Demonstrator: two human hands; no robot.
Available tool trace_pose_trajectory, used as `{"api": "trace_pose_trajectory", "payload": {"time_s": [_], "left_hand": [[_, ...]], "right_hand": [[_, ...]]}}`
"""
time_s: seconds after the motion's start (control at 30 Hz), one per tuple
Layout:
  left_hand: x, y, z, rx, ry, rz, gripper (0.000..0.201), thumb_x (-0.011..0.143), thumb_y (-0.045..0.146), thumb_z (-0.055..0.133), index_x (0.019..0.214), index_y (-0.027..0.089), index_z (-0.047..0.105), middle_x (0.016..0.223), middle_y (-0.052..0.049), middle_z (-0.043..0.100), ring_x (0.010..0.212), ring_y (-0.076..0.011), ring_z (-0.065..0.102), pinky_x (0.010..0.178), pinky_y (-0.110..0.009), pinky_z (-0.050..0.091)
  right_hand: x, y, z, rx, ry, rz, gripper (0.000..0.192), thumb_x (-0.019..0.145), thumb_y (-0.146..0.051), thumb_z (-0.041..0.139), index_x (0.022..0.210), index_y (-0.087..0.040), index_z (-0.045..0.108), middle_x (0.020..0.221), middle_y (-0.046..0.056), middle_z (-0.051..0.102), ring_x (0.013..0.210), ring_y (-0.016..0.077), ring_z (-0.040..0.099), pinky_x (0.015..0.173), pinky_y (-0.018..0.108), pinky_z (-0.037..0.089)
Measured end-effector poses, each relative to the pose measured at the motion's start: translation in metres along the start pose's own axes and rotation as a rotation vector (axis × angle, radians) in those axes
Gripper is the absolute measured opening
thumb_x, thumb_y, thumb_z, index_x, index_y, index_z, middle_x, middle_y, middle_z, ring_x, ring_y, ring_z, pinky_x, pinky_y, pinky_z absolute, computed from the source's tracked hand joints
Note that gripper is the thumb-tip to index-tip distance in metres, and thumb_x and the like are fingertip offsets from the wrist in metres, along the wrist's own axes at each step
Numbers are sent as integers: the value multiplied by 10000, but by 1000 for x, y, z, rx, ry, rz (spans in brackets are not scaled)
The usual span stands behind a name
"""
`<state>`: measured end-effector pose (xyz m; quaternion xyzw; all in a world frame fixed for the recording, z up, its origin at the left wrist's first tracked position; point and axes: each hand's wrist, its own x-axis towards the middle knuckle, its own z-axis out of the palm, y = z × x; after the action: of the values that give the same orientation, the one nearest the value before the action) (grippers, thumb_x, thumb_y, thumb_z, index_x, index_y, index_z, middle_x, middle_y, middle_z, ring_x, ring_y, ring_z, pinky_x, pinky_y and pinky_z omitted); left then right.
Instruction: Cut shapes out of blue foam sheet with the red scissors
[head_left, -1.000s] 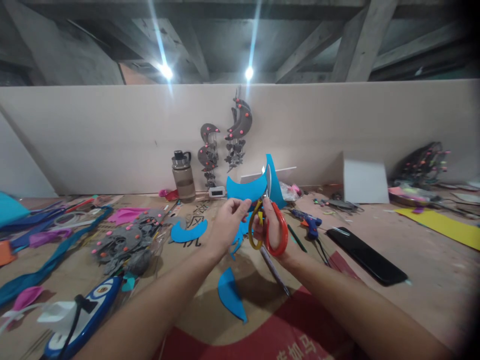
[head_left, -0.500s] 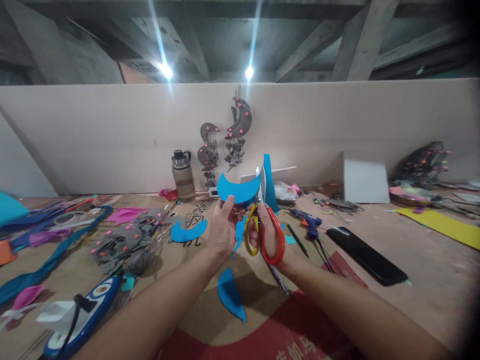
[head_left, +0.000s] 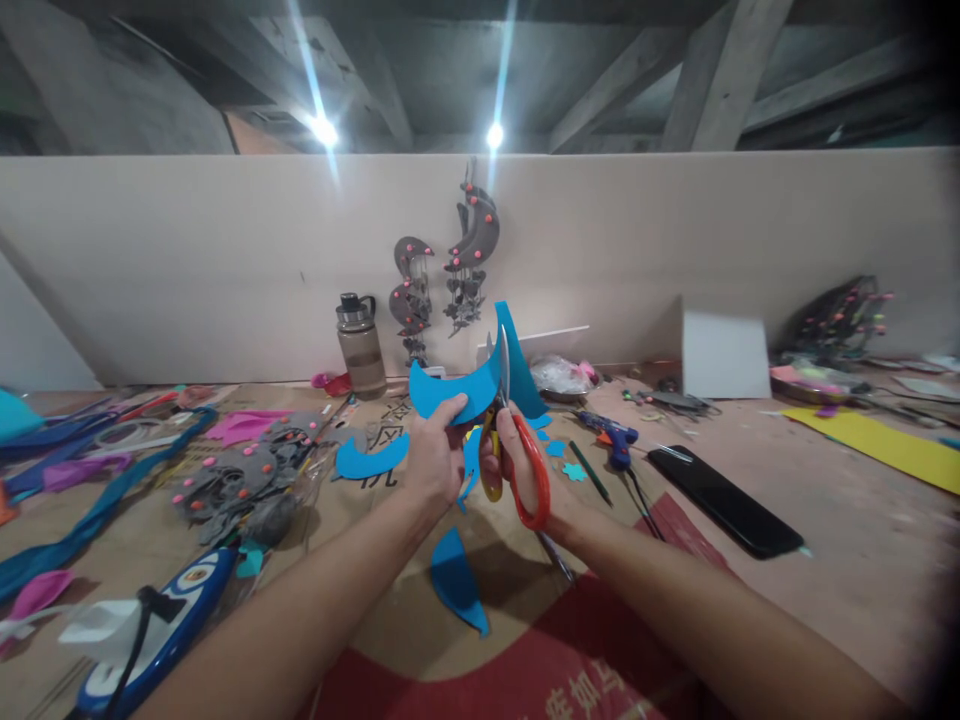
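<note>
My left hand (head_left: 439, 455) pinches a curved sheet of blue felt or foam (head_left: 457, 390) by its lower edge, thumb on top. My right hand (head_left: 517, 465) is closed round the handles of scissors (head_left: 534, 480), one loop red-orange and the other yellow. Their blades point up and straddle the blue sheet, slightly apart. To the right of the blades, a tall blue strip (head_left: 517, 365) stands up. On the cardboard (head_left: 360, 610) below lie a blue crescent (head_left: 373, 458) and a blue half-round offcut (head_left: 457, 580).
Grey moon hangings (head_left: 474, 235) hang on the white partition, beside a water bottle (head_left: 360, 350). Rightward lie a blue glue gun (head_left: 616, 438), a dark pencil (head_left: 590, 473), a black phone (head_left: 724, 500) and a yellow sheet (head_left: 874, 445). Grey felt pieces (head_left: 247, 475) are heaped leftward.
The blue sheet and scissors have moved left and tilted. The blades have cut further along the sheet, and the strip on the right leans more to the left at its top. The view has shifted slightly.
</note>
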<state>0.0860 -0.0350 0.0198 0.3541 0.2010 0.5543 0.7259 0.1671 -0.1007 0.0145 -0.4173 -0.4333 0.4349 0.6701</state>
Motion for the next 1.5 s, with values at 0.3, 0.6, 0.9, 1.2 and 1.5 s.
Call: {"api": "trace_pose_trajectory", "payload": {"time_s": [0.3, 0.6, 0.9, 1.2, 1.5], "left_hand": [[1, 1, 4, -90, 51, 14, 262, 585, 190, 822, 761, 166, 630, 749, -14, 750, 667, -165, 685, 711, -303, 564], [0, 4, 11, -115, 149, -46, 210, 585, 149, 756, 766, 153, 650, 720, -44, 747, 614, -175, 690, 668, -308, 574], [0, 5, 11, -119, 151, -5, 234, 542, 130, 780, 740, 141, 657, 690, -37, 732, 593, -148, 670, 632, -262, 549], [3, 3, 6, -93, 132, 4, 254, 516, 152, 806, 717, 153, 652, 697, -28, 736, 602, -145, 669, 634, -263, 553], [4, 6, 8, -92, 128, 51, 187, 544, 123, 791, 618, 144, 620, 611, -3, 690, 538, -112, 619, 583, -236, 527]], "right_hand": [[3, 4, -5, 15, -17, 2, 582, 791, -780, 642, 815, -250, 402, 570, -84, 447, 431, 92, 426, 412, 210, 369], [6, 6, -8, -22, 3, -40, 544, 807, -724, 664, 810, -254, 391, 535, -101, 429, 403, 86, 409, 390, 206, 322], [6, 8, -10, -35, -19, -58, 545, 835, -722, 637, 795, -254, 361, 523, -105, 407, 374, 74, 361, 374, 209, 253], [5, 6, -10, -65, -16, -69, 523, 865, -699, 618, 784, -253, 357, 517, -110, 378, 368, 73, 361, 372, 214, 240], [7, 11, -12, -40, -34, -44, 525, 871, -697, 615, 799, -262, 330, 515, -118, 359, 362, 73, 318, 361, 214, 213]]}}
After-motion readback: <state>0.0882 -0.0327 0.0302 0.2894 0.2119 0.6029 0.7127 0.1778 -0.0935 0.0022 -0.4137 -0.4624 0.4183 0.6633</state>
